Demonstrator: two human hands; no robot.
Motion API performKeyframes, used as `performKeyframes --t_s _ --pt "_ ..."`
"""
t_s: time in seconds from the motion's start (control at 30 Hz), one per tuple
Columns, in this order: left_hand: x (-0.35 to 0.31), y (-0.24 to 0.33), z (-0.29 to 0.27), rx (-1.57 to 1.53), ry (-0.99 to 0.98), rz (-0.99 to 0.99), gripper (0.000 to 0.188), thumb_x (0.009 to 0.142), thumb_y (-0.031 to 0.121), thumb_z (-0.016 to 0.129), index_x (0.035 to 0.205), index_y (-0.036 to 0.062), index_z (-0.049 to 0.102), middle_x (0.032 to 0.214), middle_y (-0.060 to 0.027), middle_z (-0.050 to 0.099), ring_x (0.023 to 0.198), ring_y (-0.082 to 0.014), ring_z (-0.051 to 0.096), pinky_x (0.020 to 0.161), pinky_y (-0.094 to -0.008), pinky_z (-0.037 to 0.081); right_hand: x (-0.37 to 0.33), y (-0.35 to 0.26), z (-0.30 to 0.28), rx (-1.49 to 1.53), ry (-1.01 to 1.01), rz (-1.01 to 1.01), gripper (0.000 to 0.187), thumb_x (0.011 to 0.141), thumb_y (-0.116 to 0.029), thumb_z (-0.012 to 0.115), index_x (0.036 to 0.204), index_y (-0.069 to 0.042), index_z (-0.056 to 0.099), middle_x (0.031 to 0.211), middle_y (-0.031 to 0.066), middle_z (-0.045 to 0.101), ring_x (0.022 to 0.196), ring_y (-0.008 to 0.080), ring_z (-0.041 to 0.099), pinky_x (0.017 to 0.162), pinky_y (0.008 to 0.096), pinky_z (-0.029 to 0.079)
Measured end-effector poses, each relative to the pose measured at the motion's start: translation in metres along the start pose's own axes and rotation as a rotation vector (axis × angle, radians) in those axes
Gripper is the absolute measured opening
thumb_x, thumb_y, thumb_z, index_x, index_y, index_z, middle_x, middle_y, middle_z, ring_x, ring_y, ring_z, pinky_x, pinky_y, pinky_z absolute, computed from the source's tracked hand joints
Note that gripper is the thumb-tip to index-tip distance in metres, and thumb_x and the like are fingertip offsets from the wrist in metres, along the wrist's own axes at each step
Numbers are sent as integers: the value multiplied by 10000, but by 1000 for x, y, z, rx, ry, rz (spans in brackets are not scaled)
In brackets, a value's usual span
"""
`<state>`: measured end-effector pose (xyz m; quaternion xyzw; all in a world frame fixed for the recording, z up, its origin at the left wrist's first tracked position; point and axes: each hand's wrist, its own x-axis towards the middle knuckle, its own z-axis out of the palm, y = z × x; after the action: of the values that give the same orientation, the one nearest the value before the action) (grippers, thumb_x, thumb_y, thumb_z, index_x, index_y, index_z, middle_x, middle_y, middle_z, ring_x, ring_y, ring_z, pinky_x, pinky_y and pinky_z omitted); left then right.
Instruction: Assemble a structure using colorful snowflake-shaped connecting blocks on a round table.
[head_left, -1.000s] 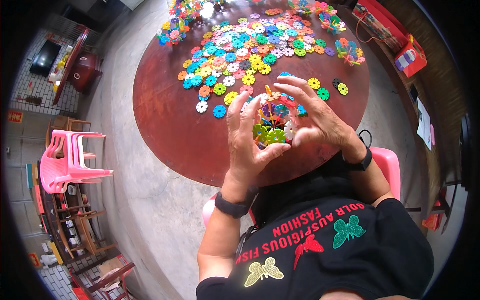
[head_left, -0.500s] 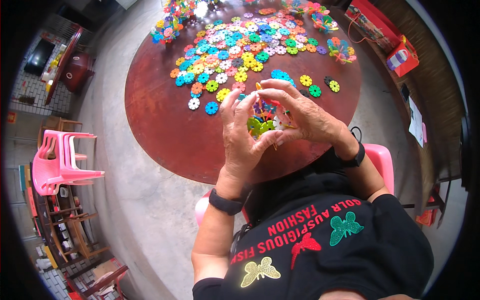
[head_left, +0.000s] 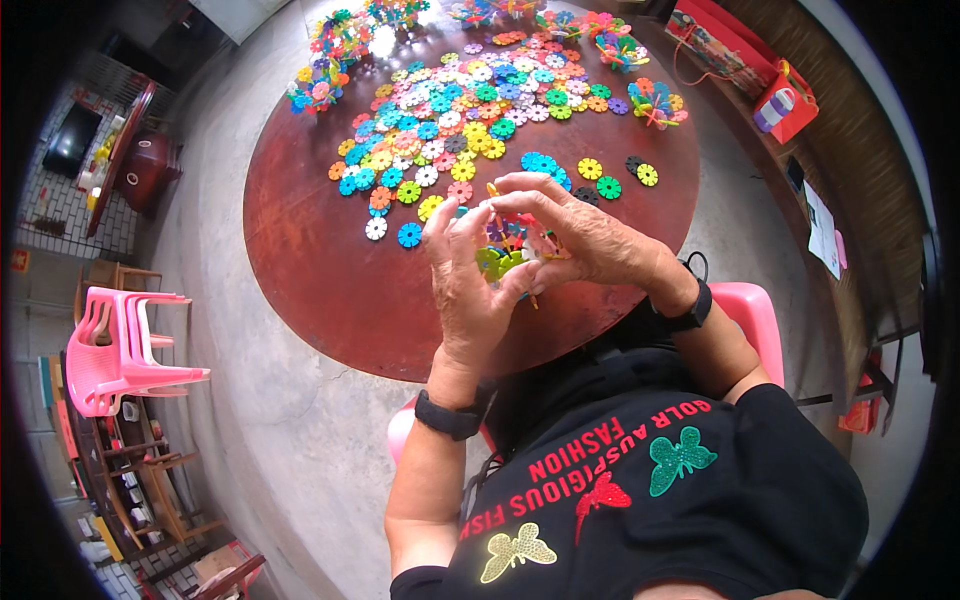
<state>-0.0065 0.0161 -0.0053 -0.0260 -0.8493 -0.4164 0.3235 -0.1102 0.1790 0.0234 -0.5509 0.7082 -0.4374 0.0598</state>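
My left hand (head_left: 468, 285) and my right hand (head_left: 592, 240) are curled around a cluster of interlocked plastic flower discs (head_left: 491, 264) above the near part of the table. Lime green, purple and red pieces show between the fingers; the rest of the cluster is hidden. The fingertips of both hands come close together at its top, where a small orange-yellow piece sticks up. Both thumbs meet at its near side. Just beyond the hands lie loose slotted discs, among them a blue disc (head_left: 409, 235) and a green disc (head_left: 608, 187).
A wide spread of loose coloured discs (head_left: 440, 125) covers the far half of the round brown table (head_left: 310, 270). Assembled disc balls (head_left: 655, 104) stand along its far edge. Stacked pink chairs (head_left: 120, 350) are at the left, and a red box (head_left: 785, 105) sits on a side bench.
The whole view has shifted slightly, so the table and discs sit a little to the left. Both hands keep nearly the same hold on the cluster.
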Motion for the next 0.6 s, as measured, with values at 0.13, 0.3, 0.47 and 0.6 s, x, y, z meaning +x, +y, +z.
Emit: performKeyframes --t_s 0.13,0.3,0.47,0.6 --pt "-1 -2 1 0 6 9 692 782 459 764 1301 67 527 1400 -196 378 1180 -327 507 946 -428 474 1 1 0 3 1 -16 778 750 -284 820 1385 -121 401 1408 178 385 1287 401 438 1029 456 438" --pt "-1 -3 3 -19 4 -7 685 782 434 767 1307 70 521 1398 -195 374 1179 -330 506 962 -435 462 1 4 0 30 -8 -27 778 749 -281 821 1385 -118 402 1406 172 384 1300 395 421 1035 459 430" --pt "1 3 0 -31 -25 -41 666 807 437 748 1310 66 519 1387 -182 366 1201 -304 486 972 -425 463 4 0 -6 34 -22 -20 823 720 -250 842 1398 -115 397 1403 174 384 1281 397 432 1032 458 433" --pt "1 2 -3 -22 -51 -26 637 799 342 770 1322 76 521 1394 -186 362 1193 -309 504 938 -413 496 9 -8 -32 22 -134 31 855 692 -206 854 1411 -121 399 1382 187 399 1225 400 486 995 444 470"
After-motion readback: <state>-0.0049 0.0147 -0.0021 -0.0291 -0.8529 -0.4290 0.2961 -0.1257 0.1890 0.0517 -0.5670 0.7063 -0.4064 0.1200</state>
